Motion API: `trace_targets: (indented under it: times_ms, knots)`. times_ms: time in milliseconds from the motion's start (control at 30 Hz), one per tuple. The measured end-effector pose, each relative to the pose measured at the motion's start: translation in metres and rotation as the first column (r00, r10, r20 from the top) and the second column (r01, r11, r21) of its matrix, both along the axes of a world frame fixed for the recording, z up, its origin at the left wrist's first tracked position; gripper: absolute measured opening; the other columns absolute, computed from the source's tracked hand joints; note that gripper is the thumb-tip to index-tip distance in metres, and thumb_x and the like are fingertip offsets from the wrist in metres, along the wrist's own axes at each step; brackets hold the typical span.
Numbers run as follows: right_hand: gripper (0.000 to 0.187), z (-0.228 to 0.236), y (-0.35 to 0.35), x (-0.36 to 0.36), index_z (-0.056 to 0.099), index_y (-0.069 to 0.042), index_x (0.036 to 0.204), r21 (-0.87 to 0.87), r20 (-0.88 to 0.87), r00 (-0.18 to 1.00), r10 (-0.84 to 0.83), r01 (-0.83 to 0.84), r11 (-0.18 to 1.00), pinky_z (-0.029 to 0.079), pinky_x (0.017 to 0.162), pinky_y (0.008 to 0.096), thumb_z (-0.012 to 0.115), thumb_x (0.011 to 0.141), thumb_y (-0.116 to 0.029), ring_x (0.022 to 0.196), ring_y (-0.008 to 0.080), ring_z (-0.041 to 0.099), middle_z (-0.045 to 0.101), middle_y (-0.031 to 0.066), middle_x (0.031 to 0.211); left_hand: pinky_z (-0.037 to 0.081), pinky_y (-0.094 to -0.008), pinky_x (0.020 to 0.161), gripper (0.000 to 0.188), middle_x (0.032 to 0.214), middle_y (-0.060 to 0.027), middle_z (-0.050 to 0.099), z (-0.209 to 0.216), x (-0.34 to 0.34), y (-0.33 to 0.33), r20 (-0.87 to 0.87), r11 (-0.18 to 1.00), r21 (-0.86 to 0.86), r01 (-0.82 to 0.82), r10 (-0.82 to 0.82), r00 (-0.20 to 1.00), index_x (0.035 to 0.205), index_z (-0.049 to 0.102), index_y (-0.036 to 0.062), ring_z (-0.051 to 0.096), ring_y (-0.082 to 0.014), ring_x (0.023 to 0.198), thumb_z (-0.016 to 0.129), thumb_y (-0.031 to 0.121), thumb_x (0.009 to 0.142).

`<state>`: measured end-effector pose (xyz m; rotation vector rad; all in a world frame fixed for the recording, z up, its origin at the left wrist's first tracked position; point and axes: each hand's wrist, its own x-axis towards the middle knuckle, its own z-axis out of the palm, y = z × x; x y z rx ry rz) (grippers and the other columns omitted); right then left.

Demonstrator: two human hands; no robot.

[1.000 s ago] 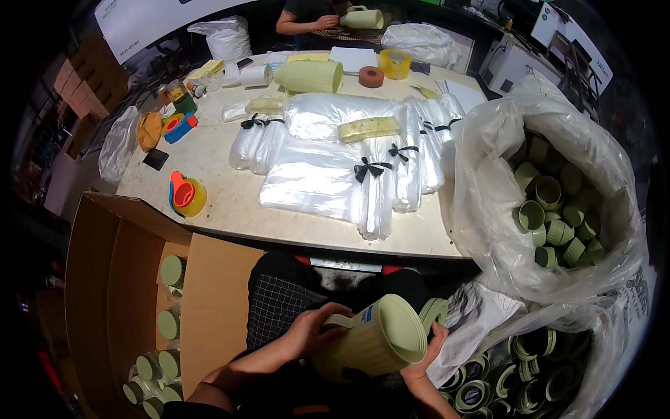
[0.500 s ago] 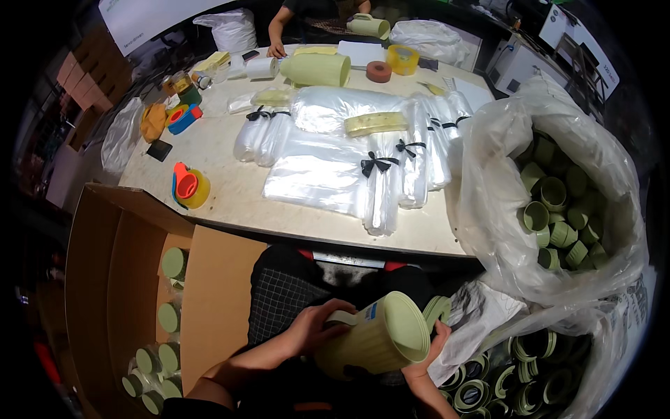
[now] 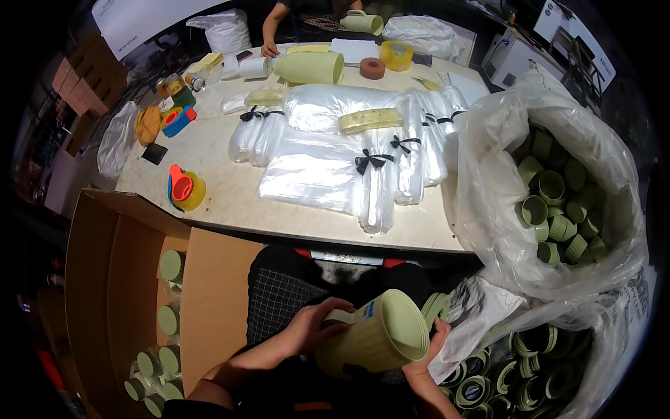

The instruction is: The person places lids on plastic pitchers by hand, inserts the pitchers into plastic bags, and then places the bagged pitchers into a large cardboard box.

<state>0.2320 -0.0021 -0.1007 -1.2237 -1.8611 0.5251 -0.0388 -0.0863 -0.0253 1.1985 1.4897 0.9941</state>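
Observation:
Above my lap is a pale green ribbed jug (image 3: 363,346), tilted with its wide mouth toward the right. My left hand (image 3: 317,327) is closed around it at the handle, and a small blue label shows near the rim. Beside the mouth, my right hand (image 3: 431,343) has its fingers closed on a green ringed part (image 3: 436,307), which looks like a collar or lid. That hand is also close to the jug's lower rim; whether it touches the rim, I cannot tell.
An open carton (image 3: 223,279) at left holds several green-topped pieces. Bags at right hold green cups (image 3: 551,187) and green-black rings (image 3: 474,391). Plastic-film bundles (image 3: 314,171), a tape dispenser (image 3: 187,190) and a green jug body (image 3: 308,68) lie on the table. Another person's hand (image 3: 269,49) rests across it.
The whole view has shifted slightly, so the table appears a little further left. Both hands keep the same hold on the jug and the ringed part.

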Motion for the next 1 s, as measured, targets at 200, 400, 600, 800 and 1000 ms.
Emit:
trace_targets:
  times_ms: [200,400,600,800,1000]
  knots:
    - [0.07,0.001,0.0,0.0,0.048,0.002,0.129,0.02,-0.014,1.0,0.007,-0.007,1.0,0.042,0.093,0.045,0.081,0.074,-0.027,0.105,0.0369,0.053,0.052,0.0193,0.112,0.054,-0.0377,0.094,0.04,0.12,-0.0143,0.068,0.001,0.001,-0.001,-0.009,1.0,0.018,0.003,-0.003,1.0,0.126,0.057,0.0037,0.067,-0.0303,0.112,0.07,0.008,0.087]
    - [0.071,0.005,0.001,-0.001,0.047,0.002,0.129,0.046,-0.009,1.0,0.017,-0.017,0.999,0.042,0.092,0.0453,0.081,0.074,-0.027,0.105,0.0374,0.053,0.052,0.0199,0.112,0.054,-0.0377,0.093,0.039,0.119,-0.0138,0.069,0.002,0.002,-0.001,-0.005,1.0,0.029,-0.001,0.001,1.0,0.124,0.058,0.0051,0.067,-0.0315,0.111,0.07,0.01,0.088]
    - [0.071,0.002,0.001,0.001,0.047,0.003,0.129,0.044,0.008,1.0,0.02,-0.021,0.999,0.043,0.091,0.0455,0.081,0.074,-0.027,0.103,0.0375,0.053,0.052,0.0207,0.111,0.054,-0.0383,0.093,0.04,0.12,-0.0145,0.068,0.004,0.002,0.0,0.006,1.0,0.008,0.013,-0.013,1.0,0.126,0.057,0.0047,0.067,-0.0305,0.111,0.07,0.008,0.088]
    - [0.07,-0.002,0.001,0.002,0.047,0.003,0.126,0.026,-0.008,1.0,-0.012,0.013,1.0,0.043,0.091,0.0457,0.082,0.073,-0.027,0.103,0.0379,0.053,0.051,0.0204,0.111,0.054,-0.0384,0.094,0.042,0.12,-0.0144,0.068,0.012,0.001,0.006,-0.022,0.998,-0.017,0.066,-0.066,0.998,0.128,0.057,0.0049,0.067,-0.0292,0.112,0.069,0.008,0.088]
    - [0.069,-0.003,0.001,0.001,0.048,0.003,0.126,0.013,-0.001,1.0,-0.018,0.018,1.0,0.043,0.094,0.0447,0.082,0.073,-0.025,0.106,0.0368,0.054,0.051,0.019,0.113,0.055,-0.0389,0.091,0.043,0.119,-0.0136,0.068,0.007,0.003,0.001,-0.035,0.999,0.003,0.036,-0.036,0.999,0.128,0.056,0.0068,0.068,-0.0334,0.109,0.071,0.012,0.088]
